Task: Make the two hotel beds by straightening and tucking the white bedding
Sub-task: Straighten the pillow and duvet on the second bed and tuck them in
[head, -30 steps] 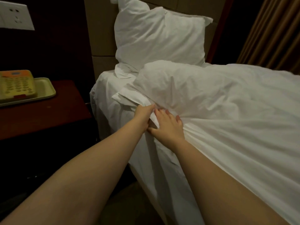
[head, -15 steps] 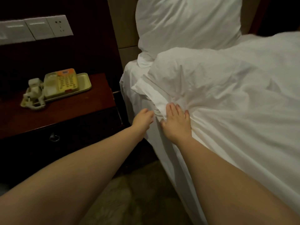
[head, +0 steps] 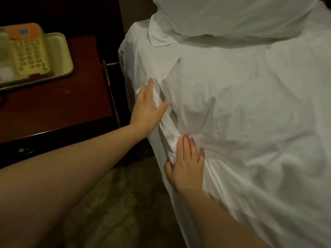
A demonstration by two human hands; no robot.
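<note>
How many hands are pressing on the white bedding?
2. The left hand lies flat on the bedding edge nearer the pillow; the right hand lies flat farther down the same edge.

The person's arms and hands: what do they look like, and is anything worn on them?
The left hand and the right hand wear no glove, ring, watch or bracelet that I can see. The left forearm and the right forearm are bare to the frame edge, with no sleeve.
</note>
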